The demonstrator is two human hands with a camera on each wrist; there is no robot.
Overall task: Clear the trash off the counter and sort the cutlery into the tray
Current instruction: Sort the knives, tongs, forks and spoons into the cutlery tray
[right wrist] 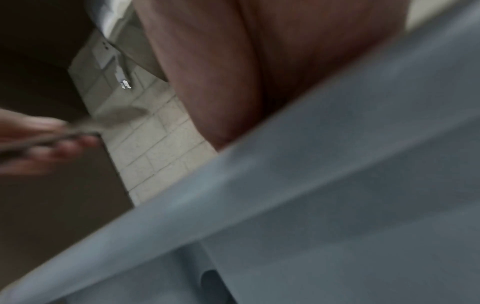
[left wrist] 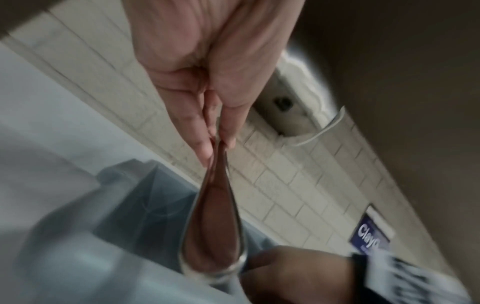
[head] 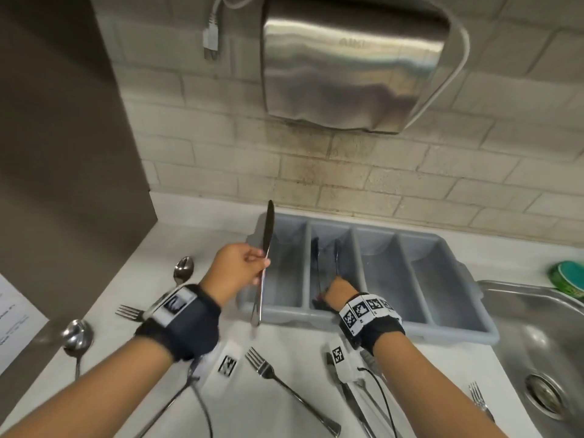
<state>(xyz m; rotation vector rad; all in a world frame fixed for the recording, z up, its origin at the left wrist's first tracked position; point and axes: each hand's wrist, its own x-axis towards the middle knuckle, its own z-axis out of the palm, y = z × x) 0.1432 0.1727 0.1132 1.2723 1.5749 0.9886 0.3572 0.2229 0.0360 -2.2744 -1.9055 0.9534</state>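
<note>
My left hand (head: pixel 243 267) pinches a table knife (head: pixel 264 263) by the middle and holds it upright, blade up, over the left end of the grey cutlery tray (head: pixel 448 330). In the left wrist view the fingers (left wrist: pixel 202 144) pinch the knife handle (left wrist: pixel 213 236) above the tray (left wrist: pixel 124 197). My right hand (head: pixel 339 290) reaches into the tray's second compartment, where two dark knives (head: pixel 315 263) lie. Its fingers are hidden behind the hand. The blurred right wrist view shows only my palm (right wrist: pixel 259 72) against the tray rim (right wrist: pixel 337 185).
Loose on the white counter are two spoons (head: pixel 183 270) (head: pixel 77 336), a fork (head: pixel 128 311) behind my left wrist, a fork (head: pixel 265 368) in the middle, more cutlery (head: pixel 347 403) under my right wrist, and a fork (head: pixel 477 399) by the steel sink (head: pixel 537 327). A green object (head: pixel 568 276) sits behind the sink.
</note>
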